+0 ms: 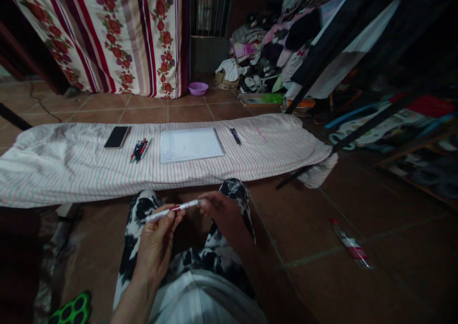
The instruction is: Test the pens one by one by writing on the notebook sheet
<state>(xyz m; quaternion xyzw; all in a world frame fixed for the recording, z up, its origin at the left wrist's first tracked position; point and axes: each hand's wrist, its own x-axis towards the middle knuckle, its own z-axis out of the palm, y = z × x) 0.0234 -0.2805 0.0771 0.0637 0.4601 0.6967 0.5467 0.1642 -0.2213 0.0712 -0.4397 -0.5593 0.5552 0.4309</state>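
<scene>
My left hand point(157, 243) pinches a thin white pen with a red middle point(171, 210) by its left part, above my knees in black-and-white trousers. My right hand point(218, 209) grips the pen's right end with its fingertips. In front of me lies a low striped board point(71, 166). On it rest an open spiral notebook point(189, 145), a bundle of pens point(140, 149), a dark phone point(116, 137) and one more pen point(235, 136).
A flowered striped cloth point(107, 33) hangs at the back left. A purple bowl point(198, 88) and a heap of clothes point(272, 47) lie behind. A plastic wrapper point(352, 245) lies on the tiled floor at right. A green object point(71, 309) sits at bottom left.
</scene>
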